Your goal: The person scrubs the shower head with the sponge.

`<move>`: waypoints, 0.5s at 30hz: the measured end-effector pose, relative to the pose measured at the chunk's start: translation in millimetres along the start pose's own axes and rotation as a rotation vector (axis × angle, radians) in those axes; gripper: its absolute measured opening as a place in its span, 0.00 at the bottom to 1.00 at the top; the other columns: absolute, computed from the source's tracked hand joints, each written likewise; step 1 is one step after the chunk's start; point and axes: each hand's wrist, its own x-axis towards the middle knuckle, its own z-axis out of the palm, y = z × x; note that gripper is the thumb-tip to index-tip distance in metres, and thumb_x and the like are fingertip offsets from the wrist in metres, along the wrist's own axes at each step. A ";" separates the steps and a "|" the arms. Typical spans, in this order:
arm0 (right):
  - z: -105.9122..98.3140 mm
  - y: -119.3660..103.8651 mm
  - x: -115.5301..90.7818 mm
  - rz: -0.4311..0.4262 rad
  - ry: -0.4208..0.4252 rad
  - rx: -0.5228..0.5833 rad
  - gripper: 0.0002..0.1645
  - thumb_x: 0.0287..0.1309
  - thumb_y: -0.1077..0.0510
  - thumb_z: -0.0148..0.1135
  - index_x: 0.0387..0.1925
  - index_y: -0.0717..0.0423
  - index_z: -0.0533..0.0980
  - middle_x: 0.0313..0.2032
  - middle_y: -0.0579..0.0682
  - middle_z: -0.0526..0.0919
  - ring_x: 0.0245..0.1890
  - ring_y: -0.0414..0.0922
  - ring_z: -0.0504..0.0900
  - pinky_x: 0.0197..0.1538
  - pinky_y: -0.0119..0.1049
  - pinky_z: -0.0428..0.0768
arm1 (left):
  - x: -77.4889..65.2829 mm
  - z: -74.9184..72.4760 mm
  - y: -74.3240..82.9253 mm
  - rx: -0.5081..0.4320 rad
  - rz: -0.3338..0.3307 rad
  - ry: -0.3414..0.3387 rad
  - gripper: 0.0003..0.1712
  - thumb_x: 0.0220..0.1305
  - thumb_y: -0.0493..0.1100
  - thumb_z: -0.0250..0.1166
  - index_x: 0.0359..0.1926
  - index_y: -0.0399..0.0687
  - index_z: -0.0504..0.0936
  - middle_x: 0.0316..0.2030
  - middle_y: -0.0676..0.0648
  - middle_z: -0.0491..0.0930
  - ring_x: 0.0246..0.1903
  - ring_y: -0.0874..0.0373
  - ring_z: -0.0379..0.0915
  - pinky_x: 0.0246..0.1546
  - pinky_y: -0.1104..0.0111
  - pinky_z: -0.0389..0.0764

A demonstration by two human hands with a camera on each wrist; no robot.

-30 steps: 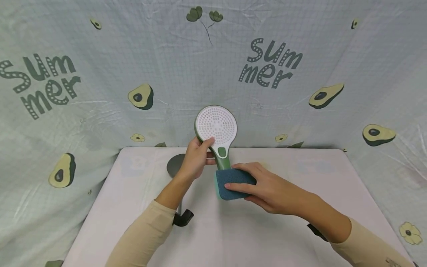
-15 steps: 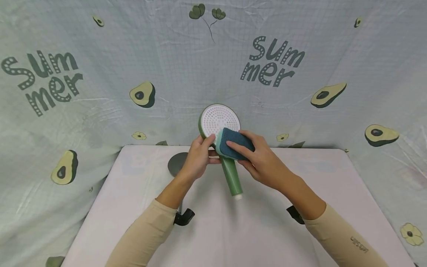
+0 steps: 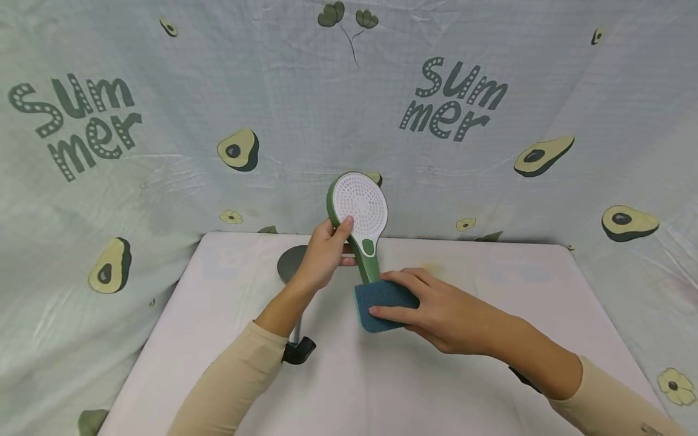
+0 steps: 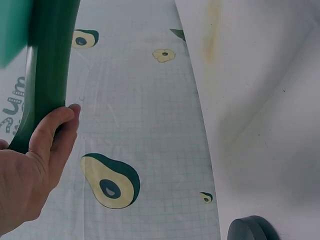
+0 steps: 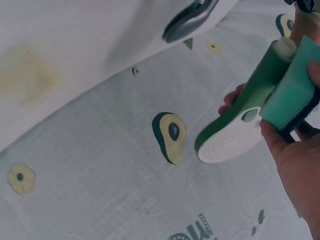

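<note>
A green shower head with a white, perforated face is held upright above the table's far edge. My left hand grips it at the neck, thumb on the rim of the face. In my right hand is a sponge, dark blue on one side and teal on the other, pinched between thumb and fingers. The sponge lies against the handle and hides its lower part in the head view. From the right wrist, the teal side faces the green handle, whose white end shows.
A dark grey round disc on a thin metal stem with a black curved end lies on the white table, partly behind my left forearm. A patterned cloth with avocados hangs behind the table.
The sponge went up from the handle to the lower edge of the face, then back down onto the handle. My left hand keeps its grip, the shower head tilting slightly.
</note>
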 end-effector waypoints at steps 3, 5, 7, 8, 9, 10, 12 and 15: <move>-6.2 -2.0 2.1 0.001 -0.028 -0.066 0.39 0.64 0.56 0.72 0.72 0.30 0.69 0.71 0.57 0.68 0.64 0.55 0.73 0.63 0.49 0.81 | 1.2 2.3 0.8 0.015 0.001 -0.003 0.26 0.84 0.48 0.47 0.73 0.40 0.66 0.55 0.29 0.80 0.45 0.42 0.88 0.37 0.59 0.90; -10.2 0.8 7.5 0.014 -0.037 -0.120 0.41 0.60 0.58 0.74 0.71 0.31 0.71 0.69 0.58 0.70 0.63 0.56 0.74 0.63 0.49 0.81 | 1.6 4.5 1.9 0.029 0.002 0.006 0.26 0.84 0.48 0.47 0.73 0.40 0.66 0.55 0.30 0.80 0.46 0.41 0.87 0.38 0.59 0.90; -12.3 5.5 14.8 0.041 -0.032 -0.180 0.43 0.55 0.59 0.78 0.70 0.32 0.73 0.68 0.59 0.70 0.63 0.57 0.75 0.63 0.50 0.82 | 1.0 7.2 3.2 0.053 0.010 0.016 0.26 0.84 0.49 0.47 0.72 0.39 0.66 0.56 0.30 0.80 0.48 0.40 0.86 0.39 0.59 0.90; -12.2 8.5 18.9 0.054 -0.027 -0.209 0.43 0.54 0.60 0.78 0.70 0.32 0.73 0.68 0.60 0.70 0.63 0.58 0.75 0.63 0.50 0.82 | 0.8 8.4 3.5 0.062 0.011 0.020 0.26 0.84 0.49 0.47 0.71 0.38 0.66 0.55 0.31 0.80 0.48 0.41 0.86 0.39 0.59 0.90; -11.9 11.5 23.0 0.066 -0.022 -0.232 0.44 0.53 0.61 0.78 0.70 0.33 0.73 0.68 0.61 0.70 0.63 0.58 0.75 0.63 0.51 0.82 | 0.8 9.5 3.6 0.073 0.015 0.023 0.25 0.84 0.49 0.47 0.71 0.38 0.67 0.55 0.31 0.80 0.47 0.44 0.86 0.39 0.60 0.90; -11.3 14.4 27.0 0.075 -0.014 -0.260 0.44 0.53 0.62 0.78 0.69 0.33 0.74 0.68 0.61 0.70 0.63 0.59 0.75 0.63 0.51 0.82 | 0.6 10.3 3.6 0.083 0.017 0.025 0.25 0.84 0.49 0.47 0.70 0.37 0.67 0.55 0.31 0.79 0.46 0.46 0.86 0.40 0.61 0.90; -9.9 19.2 33.8 0.084 0.004 -0.317 0.43 0.54 0.62 0.77 0.69 0.34 0.74 0.68 0.62 0.70 0.63 0.59 0.75 0.63 0.51 0.82 | 0.4 11.5 3.0 0.103 0.022 0.029 0.25 0.84 0.50 0.46 0.70 0.37 0.67 0.54 0.32 0.80 0.43 0.51 0.85 0.39 0.63 0.90; -8.4 22.4 41.9 0.065 0.028 -0.405 0.40 0.55 0.63 0.75 0.68 0.36 0.74 0.68 0.63 0.70 0.62 0.60 0.74 0.63 0.51 0.81 | -0.3 11.8 1.9 0.140 0.034 0.053 0.26 0.84 0.50 0.46 0.70 0.38 0.68 0.53 0.34 0.80 0.40 0.54 0.83 0.39 0.64 0.89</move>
